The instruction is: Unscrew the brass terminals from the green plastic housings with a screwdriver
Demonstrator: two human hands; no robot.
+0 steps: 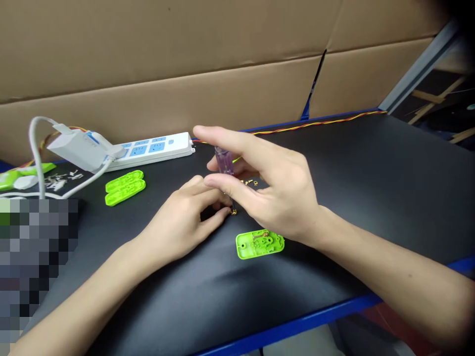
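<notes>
My right hand [285,183] is closed round a purple-handled screwdriver [224,162], thumb against fingers, its shaft pointing down to a small brass piece [234,212] that my left hand [178,217] pinches at its fingertips on the black table [371,198]. Just nearer me lies an open green shell [247,251] with metal inside, while farther left two green halves [125,188] sit side by side before a white power strip [156,157].

Small assembly workshop, by the look: black bench [371,193], blue edging [297,324], cardboard [166,44] along the back; power strip [163,155], screwdriver [224,161], loose brass bits [250,181], open green plastic shells [126,193].
</notes>
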